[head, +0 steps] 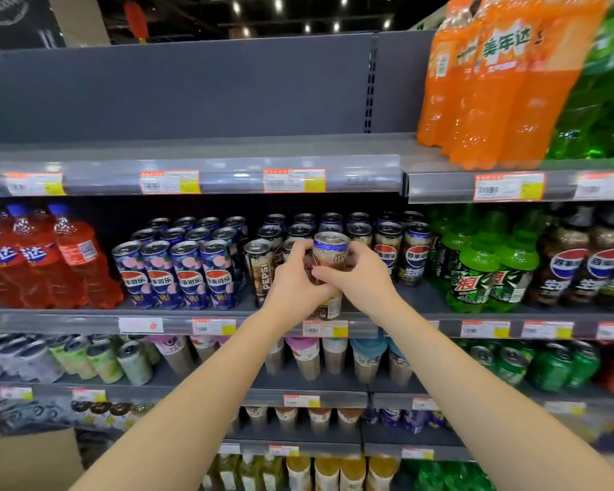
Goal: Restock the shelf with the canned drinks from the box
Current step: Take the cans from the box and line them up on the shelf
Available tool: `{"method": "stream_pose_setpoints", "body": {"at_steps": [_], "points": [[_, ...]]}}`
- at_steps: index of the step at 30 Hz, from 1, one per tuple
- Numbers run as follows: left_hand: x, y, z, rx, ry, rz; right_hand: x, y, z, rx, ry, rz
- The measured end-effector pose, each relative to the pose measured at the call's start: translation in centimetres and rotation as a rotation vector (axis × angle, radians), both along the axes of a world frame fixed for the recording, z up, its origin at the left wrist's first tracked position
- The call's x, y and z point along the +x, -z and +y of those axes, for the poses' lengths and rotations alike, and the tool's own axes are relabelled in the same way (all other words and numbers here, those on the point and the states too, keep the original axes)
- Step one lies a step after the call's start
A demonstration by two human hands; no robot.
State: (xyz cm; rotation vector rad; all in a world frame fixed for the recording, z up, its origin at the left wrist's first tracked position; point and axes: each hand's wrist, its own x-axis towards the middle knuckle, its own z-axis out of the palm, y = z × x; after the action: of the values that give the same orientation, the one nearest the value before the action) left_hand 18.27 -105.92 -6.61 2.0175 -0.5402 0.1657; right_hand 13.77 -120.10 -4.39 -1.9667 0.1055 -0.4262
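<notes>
Both hands meet at the front of the middle shelf (86, 322), in the row of brown Pepsi cans. My right hand (355, 278) grips a tall brown-and-blue can (331, 251) that stands at the shelf's front edge. My left hand (295, 281) curls round the neighbouring can (289, 247), whose top shows above my fingers. More of the same cans (417, 253) stand in rows behind and to the right. A cardboard box (29, 458) shows at the bottom left corner.
Peach Pepsi cans (188, 274) stand left of my hands, with red soda bottles (43, 256) further left. Green bottles (490, 271) and dark Pepsi bottles fill the right. Orange bottles (497, 83) stand on the top shelf at right. Lower shelves hold cans and cups.
</notes>
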Motion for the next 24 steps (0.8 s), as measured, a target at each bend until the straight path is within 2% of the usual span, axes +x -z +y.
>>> {"method": "stream_pose_setpoints", "body": {"at_steps": [3,7,10,16,24], "points": [[-0.5,-0.9,-1.0,0.130,0.030,-0.046,-0.3,-0.2,-1.5,0.034,0.024,-0.041],[-0.4,-2.3,-0.5,0.442,-0.043,-0.239,-0.2,-0.3,-3.9,0.060,0.059,-0.057],[-0.3,-2.6,0.4,0.541,-0.088,-0.344,0.6,0.2,-5.3,0.033,0.104,-0.049],[-0.8,-1.3,1.3,0.588,-0.130,-0.413,2.0,1.7,-6.4,0.023,0.141,-0.037],[-1.3,0.0,3.5,0.581,-0.169,-0.334,3.7,4.4,-6.2,0.021,0.156,0.002]]}}
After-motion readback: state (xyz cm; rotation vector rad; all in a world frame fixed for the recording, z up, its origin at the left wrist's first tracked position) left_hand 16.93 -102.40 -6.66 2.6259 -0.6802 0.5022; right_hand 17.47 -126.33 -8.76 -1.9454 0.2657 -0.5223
